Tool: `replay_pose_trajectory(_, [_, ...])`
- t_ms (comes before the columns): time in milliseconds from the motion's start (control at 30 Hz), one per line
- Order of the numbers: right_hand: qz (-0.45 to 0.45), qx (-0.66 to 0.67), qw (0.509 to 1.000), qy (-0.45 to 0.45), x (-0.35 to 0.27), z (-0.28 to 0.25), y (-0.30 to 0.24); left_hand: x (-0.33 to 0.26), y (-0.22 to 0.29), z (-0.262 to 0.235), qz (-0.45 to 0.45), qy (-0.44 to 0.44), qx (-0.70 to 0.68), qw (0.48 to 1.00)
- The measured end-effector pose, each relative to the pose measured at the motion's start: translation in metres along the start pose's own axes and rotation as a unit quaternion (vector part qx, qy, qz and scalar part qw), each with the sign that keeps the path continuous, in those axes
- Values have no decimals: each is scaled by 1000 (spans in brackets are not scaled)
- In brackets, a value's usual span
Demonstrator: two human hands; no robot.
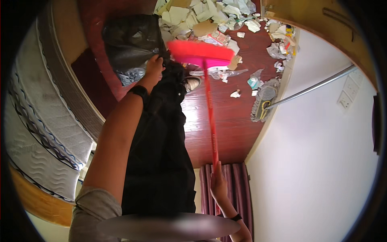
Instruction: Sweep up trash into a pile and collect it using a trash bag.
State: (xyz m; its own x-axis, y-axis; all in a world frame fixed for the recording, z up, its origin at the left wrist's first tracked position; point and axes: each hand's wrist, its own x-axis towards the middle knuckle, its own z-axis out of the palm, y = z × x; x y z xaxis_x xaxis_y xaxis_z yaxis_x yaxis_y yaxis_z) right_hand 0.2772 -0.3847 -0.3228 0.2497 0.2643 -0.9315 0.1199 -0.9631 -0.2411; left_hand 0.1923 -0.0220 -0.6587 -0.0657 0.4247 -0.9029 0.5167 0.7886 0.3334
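Observation:
My left hand (153,69) is closed on the edge of a black plastic garbage bag (131,44), which bulges on the floor to the far left. Wrapped round the red handle of a broom (210,109) is my right hand (218,184), low in the view. The broom's pink and red head (201,53) is raised toward the far side, slightly blurred, in front of a heap of paper scraps and plastic litter (197,16). Whether the bristles touch the litter I cannot tell. One of my shoes (192,84) shows beside the bag, below the broom head.
A grey mop (265,101) with a metal pole leans along the white wall (310,149) at the right. More litter (281,44) lies by the wall's foot. Mattresses (52,101) stand at the left. Behind my right hand hangs a purple curtain (238,181). Scraps dot the dark red floor (238,133).

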Motion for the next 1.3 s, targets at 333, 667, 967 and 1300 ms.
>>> replay_pose_trajectory(333, [-181, -68, 956, 220, 187, -90, -91, 56, -28, -28, 117, 18, 159, 980])
replay_pose_trajectory(667, [-128, -159, 950, 237, 319, -112, -143, 77, -46, -43, 180, 34, 164, 969])
replay_pose_trajectory(967, [-89, -123, 984, 96, 162, -89, -9, 56, -77, -43, 167, 91, 115, 975])
replay_pose_trajectory(1300, [141, 181, 968, 100, 113, -91, 36, 67, -68, -49, 134, 105, 117, 978])
